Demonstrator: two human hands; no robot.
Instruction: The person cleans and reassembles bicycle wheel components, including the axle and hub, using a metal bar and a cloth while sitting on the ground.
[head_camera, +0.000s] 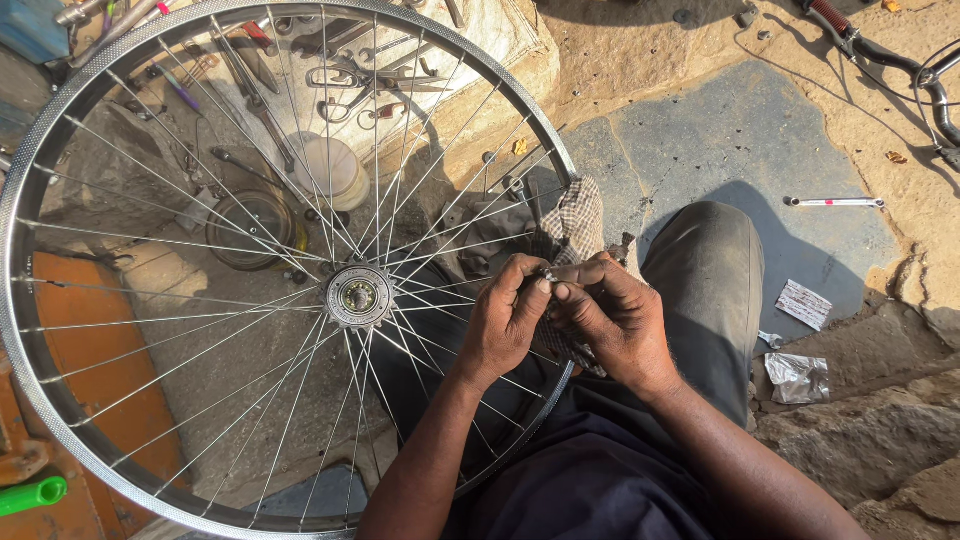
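Note:
A bare spoked bicycle wheel, its silver rim (20, 330) wide across the left of the view, rests against my lap with its hub (358, 296) at the centre. My left hand (503, 318) and my right hand (612, 318) meet just right of the hub, over the spokes. Their fingertips pinch a small metal part (553, 273) together. A checked cloth (577, 222) lies behind the hands, on my knee.
Scissors (345, 85), pliers and several other tools lie on a sack beyond the wheel, beside a white tub (330, 168) and a round tin (252, 228). A small spanner (835, 202) and foil wrappers (797, 377) sit on the stone ground at right. A bicycle handlebar (880, 50) shows top right.

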